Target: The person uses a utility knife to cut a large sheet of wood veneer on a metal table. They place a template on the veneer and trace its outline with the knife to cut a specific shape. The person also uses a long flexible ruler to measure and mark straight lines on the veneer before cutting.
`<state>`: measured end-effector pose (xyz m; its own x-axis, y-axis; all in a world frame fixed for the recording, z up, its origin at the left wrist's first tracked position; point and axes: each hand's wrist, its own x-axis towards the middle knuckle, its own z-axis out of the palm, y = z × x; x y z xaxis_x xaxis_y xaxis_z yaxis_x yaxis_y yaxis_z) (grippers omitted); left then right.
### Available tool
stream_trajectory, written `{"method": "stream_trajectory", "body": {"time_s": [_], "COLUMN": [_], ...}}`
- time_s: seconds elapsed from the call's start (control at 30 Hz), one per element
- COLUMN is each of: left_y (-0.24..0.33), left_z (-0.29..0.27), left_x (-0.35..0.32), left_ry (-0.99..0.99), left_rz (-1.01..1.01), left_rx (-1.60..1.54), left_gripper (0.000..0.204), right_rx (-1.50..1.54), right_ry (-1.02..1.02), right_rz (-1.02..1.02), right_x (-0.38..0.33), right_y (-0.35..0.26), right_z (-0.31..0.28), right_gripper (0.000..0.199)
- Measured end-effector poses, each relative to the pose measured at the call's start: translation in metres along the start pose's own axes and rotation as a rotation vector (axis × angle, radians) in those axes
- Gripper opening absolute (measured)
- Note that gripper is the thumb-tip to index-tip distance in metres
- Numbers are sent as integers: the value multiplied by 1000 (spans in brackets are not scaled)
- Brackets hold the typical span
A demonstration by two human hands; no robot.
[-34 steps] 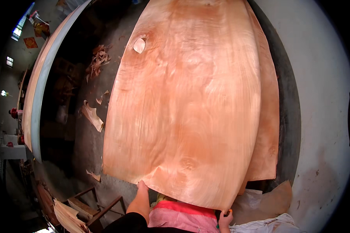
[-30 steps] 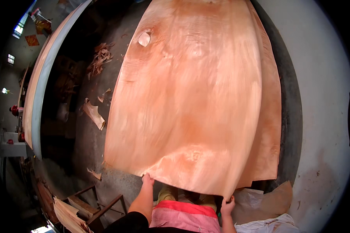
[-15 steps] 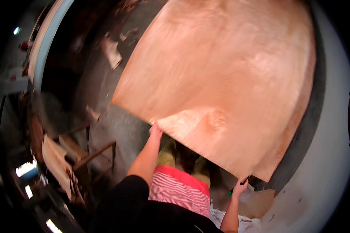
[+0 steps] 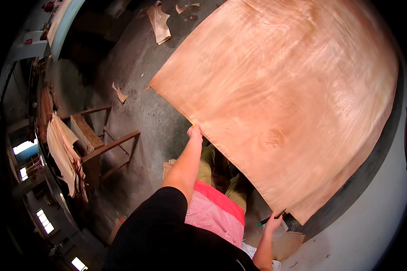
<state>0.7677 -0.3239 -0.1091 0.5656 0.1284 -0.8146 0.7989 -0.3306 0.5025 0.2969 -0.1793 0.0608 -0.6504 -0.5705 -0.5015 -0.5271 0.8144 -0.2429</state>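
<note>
A large, thin sheet of wood veneer (image 4: 276, 104), pale orange-brown with wavy grain, spreads in front of me and fills the upper right. My left hand (image 4: 195, 132) is closed on its near edge, thumb on top. At the near right corner, my right hand (image 4: 272, 222) is closed around a slim dark tool with a green end (image 4: 263, 222). Whether that is a knife or a marker I cannot tell. The right fingers are also at the sheet's edge, beside a small notch. What lies under the sheet is hidden.
To the left stands a rusty metal frame (image 4: 111, 147) with a wooden block and a bundle of veneer strips (image 4: 63, 151). Veneer scraps (image 4: 159, 25) litter the grey floor (image 4: 153, 113). A pale wall (image 4: 371, 226) curves along the right. Another veneer piece (image 4: 288, 245) lies by my right hand.
My view has turned, so the sheet sits further right and more slanted. My left hand appears higher and further right, still on the edge. My right hand still has the green-ended tool.
</note>
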Motion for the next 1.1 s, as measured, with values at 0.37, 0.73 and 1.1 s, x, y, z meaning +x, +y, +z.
{"method": "stream_trajectory", "body": {"time_s": [0.37,0.73,1.1], "left_y": [19,4,28], "left_z": [-10,-12,-19], "left_x": [1,14,2], "left_ry": [-220,-177,-387], "left_rz": [-184,-112,221], "left_rx": [504,380,766], "left_gripper": [11,13,19], "right_rx": [-184,-121,-19], "right_ry": [58,-31,10], "right_rz": [17,-30,-169], "right_x": [12,3,16], "right_y": [-19,-29,-2], "right_z": [9,26,40], "right_gripper": [51,46,39]}}
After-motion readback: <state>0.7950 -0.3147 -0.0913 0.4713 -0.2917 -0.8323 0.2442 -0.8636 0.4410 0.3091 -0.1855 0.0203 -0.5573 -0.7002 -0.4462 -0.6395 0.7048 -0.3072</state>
